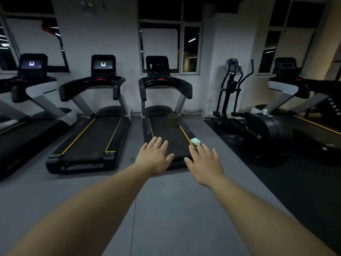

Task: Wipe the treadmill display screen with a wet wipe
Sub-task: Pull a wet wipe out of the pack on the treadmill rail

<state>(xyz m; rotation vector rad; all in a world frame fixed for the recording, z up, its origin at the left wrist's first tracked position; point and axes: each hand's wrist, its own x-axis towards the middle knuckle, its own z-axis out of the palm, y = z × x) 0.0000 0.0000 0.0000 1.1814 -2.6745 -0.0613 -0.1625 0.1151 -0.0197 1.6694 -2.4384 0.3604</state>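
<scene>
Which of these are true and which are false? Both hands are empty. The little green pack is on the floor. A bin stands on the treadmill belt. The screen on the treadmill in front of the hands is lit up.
1. Both hands are empty. True: the left hand and the right hand are spread open and hold nothing.
2. The little green pack is on the floor. False: the green pack lies on the right edge of the treadmill deck.
3. A bin stands on the belt. True: the bin stands upright there.
4. The screen in front is lit up. False: that display screen is dark; two screens further left glow.
</scene>
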